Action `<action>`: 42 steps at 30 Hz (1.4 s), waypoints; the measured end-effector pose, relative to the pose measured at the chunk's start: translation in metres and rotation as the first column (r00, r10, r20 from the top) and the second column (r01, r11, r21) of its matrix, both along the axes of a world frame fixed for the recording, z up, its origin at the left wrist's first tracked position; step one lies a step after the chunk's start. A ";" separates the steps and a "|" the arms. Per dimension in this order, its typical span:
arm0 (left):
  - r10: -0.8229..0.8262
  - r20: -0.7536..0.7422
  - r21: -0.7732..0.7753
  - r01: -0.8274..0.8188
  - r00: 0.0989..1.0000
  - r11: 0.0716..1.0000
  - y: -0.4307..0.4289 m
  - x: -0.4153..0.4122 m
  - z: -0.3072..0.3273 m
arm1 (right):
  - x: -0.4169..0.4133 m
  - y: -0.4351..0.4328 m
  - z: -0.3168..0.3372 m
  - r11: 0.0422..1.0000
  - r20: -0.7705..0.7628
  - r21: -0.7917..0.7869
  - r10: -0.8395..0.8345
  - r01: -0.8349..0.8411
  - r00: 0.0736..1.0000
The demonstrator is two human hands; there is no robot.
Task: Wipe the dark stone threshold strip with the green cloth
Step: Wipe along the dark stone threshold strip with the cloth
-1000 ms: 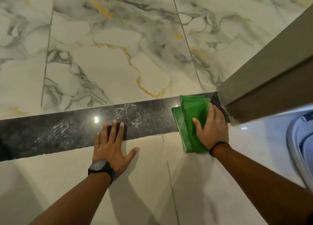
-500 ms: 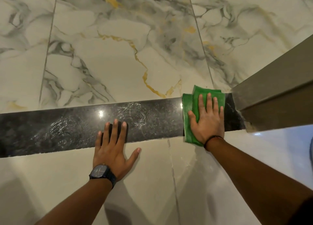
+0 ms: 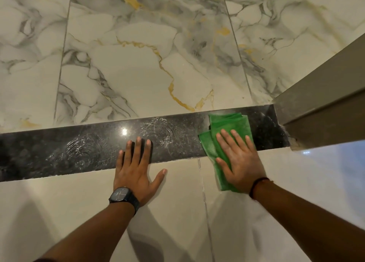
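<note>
The dark stone threshold strip [image 3: 88,149] runs across the floor from the left edge to the door frame at the right. White swirl marks show on its middle. A folded green cloth [image 3: 229,123] lies over the strip near its right end and hangs onto the plain tile in front. My right hand [image 3: 239,161] lies flat on the cloth, fingers spread, pressing it down. My left hand [image 3: 136,169] rests flat on the floor with a black watch on the wrist; its fingertips reach onto the strip and it holds nothing.
A brown door frame [image 3: 325,104] rises at the right end of the strip. Marbled tiles [image 3: 138,64] with grey and gold veins lie beyond the strip. Plain beige tiles [image 3: 173,212] with a grout line lie on my side.
My right hand has slid the green cloth leftward along the strip, away from the door frame, uncovering the strip's right end. My left hand has stayed in place.
</note>
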State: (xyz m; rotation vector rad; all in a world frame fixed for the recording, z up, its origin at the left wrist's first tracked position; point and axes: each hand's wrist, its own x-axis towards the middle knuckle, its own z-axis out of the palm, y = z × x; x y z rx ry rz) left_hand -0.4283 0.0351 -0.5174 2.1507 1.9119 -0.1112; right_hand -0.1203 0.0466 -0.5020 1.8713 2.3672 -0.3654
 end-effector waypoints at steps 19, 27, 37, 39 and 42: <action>0.006 -0.006 -0.001 -0.006 1.000 1.000 -0.021 -0.037 0.000 | -0.121 0.067 0.005 0.999 0.005 0.017 0.028 -0.028 1.000; 0.134 -0.038 -0.007 -0.134 0.990 0.991 -0.034 -0.075 0.000 | -0.135 0.025 0.001 0.944 -0.076 0.013 0.330 -0.330 0.941; 0.148 -0.034 0.007 -0.148 0.988 0.989 -0.036 -0.091 -0.003 | -0.080 0.022 0.000 0.995 -0.032 0.011 0.103 -0.102 0.994; 0.143 -0.022 0.014 -0.143 0.989 0.990 -0.035 -0.090 -0.003 | -0.095 0.032 0.000 0.999 -0.031 0.032 0.000 0.001 1.000; 0.137 -0.012 0.008 -0.137 0.991 0.991 -0.037 -0.093 -0.003 | -0.134 0.048 -0.003 0.989 -0.026 0.032 -0.143 0.144 0.989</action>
